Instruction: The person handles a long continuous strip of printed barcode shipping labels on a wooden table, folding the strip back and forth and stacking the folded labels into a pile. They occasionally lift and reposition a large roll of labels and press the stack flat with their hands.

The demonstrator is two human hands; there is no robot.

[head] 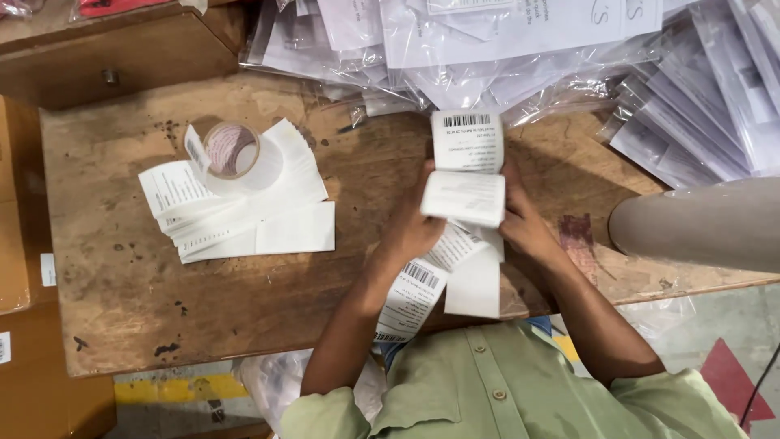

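Head camera looks straight down on both my hands, which meet over the near half of the worn wooden table [122, 309]. Between them I hold a fanfold strip of white paper labels [465, 195]: thin, matte, rectangular panels with black bar markings. My left hand [413, 232] closes on the strip's left edge, fingers curled under and thumb on top. My right hand [524, 223] pinches the right edge the same way. One panel stands up flat toward the far edge, another is folded over it in my grip, and the remaining panels hang loose off the near edge, against my green shirt.

Toward the left end of the table lies a second, fanned-out pile of the same labels [244, 215], with a roll of clear glossy tape [231, 150] resting on it. Along the far edge, crinkled transparent plastic packets [520, 49] with paper sheets inside are heaped. A smooth grey cylinder [699, 223] juts over the right end. Brown cardboard boxes [16, 203] sit beyond the left end.
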